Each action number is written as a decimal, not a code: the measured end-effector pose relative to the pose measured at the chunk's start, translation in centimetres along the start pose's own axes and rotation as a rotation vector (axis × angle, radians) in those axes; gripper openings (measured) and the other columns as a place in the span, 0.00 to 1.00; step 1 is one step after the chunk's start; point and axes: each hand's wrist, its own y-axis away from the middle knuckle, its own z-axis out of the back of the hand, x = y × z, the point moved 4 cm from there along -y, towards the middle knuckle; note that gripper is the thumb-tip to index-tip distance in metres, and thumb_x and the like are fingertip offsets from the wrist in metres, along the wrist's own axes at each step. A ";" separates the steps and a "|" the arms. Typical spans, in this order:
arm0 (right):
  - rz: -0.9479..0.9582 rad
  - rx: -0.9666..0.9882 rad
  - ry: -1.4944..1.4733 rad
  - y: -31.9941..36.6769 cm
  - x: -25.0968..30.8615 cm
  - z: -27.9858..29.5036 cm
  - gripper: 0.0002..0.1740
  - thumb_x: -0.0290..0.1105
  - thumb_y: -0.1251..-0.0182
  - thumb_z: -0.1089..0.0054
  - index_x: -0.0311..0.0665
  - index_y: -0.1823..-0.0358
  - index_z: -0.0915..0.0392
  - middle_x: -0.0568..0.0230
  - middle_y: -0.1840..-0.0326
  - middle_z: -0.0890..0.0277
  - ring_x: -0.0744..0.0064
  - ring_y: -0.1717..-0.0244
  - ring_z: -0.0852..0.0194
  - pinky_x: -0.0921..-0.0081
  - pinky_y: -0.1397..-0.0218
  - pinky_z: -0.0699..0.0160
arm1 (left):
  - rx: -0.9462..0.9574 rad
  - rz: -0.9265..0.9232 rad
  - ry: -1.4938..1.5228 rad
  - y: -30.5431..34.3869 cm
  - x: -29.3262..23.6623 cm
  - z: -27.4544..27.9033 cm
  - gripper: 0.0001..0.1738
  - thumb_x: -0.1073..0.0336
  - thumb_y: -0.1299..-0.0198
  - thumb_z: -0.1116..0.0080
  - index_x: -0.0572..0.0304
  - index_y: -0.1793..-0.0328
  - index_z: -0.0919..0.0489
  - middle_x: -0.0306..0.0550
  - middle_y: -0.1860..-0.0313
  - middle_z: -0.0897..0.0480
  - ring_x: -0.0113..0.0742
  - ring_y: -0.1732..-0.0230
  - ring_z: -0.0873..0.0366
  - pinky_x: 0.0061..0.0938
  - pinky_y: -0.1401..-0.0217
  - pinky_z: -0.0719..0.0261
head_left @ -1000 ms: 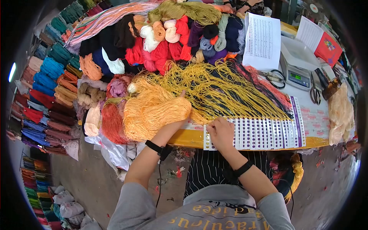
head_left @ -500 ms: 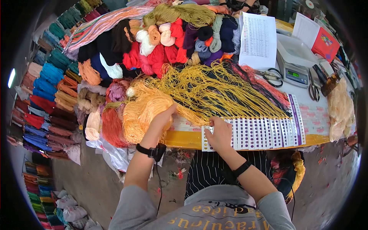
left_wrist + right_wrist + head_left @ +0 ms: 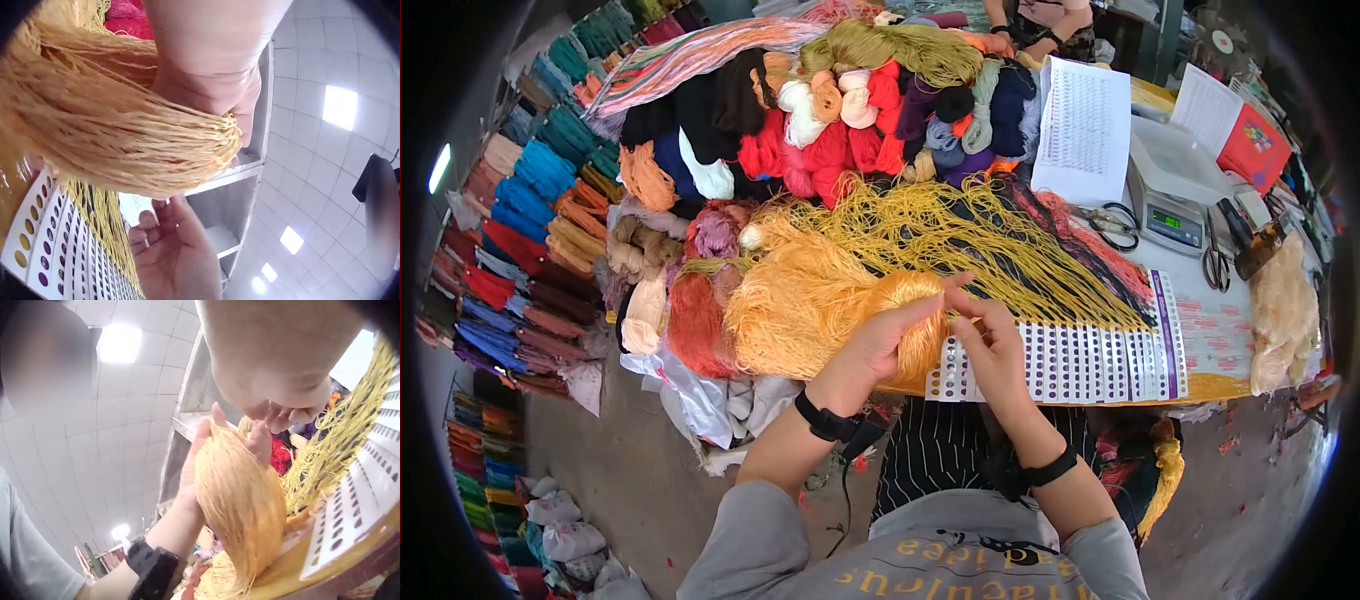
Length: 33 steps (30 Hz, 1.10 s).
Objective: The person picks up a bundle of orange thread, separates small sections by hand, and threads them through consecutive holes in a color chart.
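A pale orange hank of thread (image 3: 800, 295) lies in a heap at the table's front left, and its near end is raised. My left hand (image 3: 880, 345) holds this end; in the left wrist view the strands (image 3: 144, 137) gather into a tight bunch between thumb and fingers. My right hand (image 3: 998, 360) is just right of the bunch, fingers bent loosely and palm turned to it, nothing visible in its grasp. To the right, punched white cards (image 3: 1050, 360) lie in an overlapping row, with mustard-yellow threads (image 3: 1000, 265) running back from their top edge.
Colourful skeins (image 3: 830, 130) pile up along the back. At the right are a printed sheet (image 3: 1083, 130), a digital scale (image 3: 1172, 215), scissors (image 3: 1112, 225) and a red booklet (image 3: 1255, 138). More hanks (image 3: 525, 240) hang at the left. Another person's hands (image 3: 1040, 45) show at the far side.
My left hand first drew back leftward along the orange hank, then came right and forward with its bunched end raised. My right hand has lifted off the cards' left corner and turned toward the bunch.
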 end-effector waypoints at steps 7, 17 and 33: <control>-0.157 0.037 -0.210 0.8 -0.5 -0.2 0.05 0.28 0.33 0.48 0.33 0.64 0.27 0.68 0.61 0.28 0.83 0.72 0.35 0.85 0.68 0.36 | -0.068 0.032 0.085 0.1 1.0 -0.1 0.22 0.62 0.36 0.51 0.63 0.38 0.32 0.47 0.45 0.25 0.37 0.46 0.25 0.32 0.43 0.27; -0.405 0.070 -0.441 1.9 0.7 1.0 0.14 0.37 0.25 0.64 0.39 0.67 0.35 0.63 0.81 0.29 0.80 0.85 0.36 0.86 0.78 0.42 | -0.214 -0.034 -0.037 1.0 -0.5 0.0 0.20 0.56 0.37 0.48 0.59 0.43 0.26 0.39 0.59 0.23 0.24 0.66 0.25 0.21 0.65 0.25; -0.356 -0.001 -0.808 1.5 1.8 1.9 0.13 0.36 0.29 0.53 0.32 0.63 0.26 0.69 0.76 0.32 0.81 0.79 0.38 0.85 0.75 0.38 | -0.156 0.032 -0.178 1.9 -1.0 0.4 0.21 0.54 0.35 0.51 0.68 0.51 0.23 0.48 0.59 0.20 0.28 0.67 0.24 0.21 0.62 0.26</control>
